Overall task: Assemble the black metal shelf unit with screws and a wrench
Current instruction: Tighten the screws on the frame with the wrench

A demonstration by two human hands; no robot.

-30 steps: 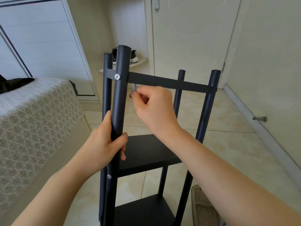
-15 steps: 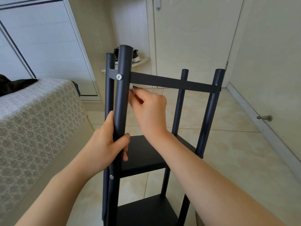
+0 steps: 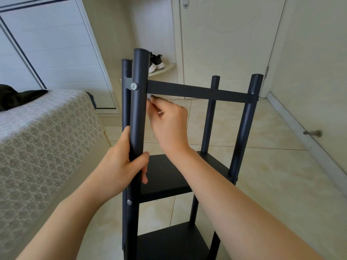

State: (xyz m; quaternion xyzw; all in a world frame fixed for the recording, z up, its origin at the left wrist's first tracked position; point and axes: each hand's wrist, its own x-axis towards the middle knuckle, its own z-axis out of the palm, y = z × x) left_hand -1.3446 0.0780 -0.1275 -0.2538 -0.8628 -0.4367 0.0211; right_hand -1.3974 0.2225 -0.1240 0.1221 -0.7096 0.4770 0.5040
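Pale floor tiles (image 3: 262, 175) carry the upright shelf unit (image 3: 165, 177), left hand (image 3: 124, 166) gripping its near-left post (image 3: 139, 109), while the right hand (image 3: 169, 124) has risen to the crossbar (image 3: 197, 91), pinching a small pale part (image 3: 149, 97), probably tightening.

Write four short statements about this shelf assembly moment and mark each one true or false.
1. The left hand grips the front post. True.
2. The right hand is flat and empty. False: it pinches a small pale item just under the crossbar, beside the front post.
3. A silver screw head shows where the crossbar meets the front post. True.
4. The shoes sit on the crossbar. False: they sit on a corner ledge behind the shelf unit.
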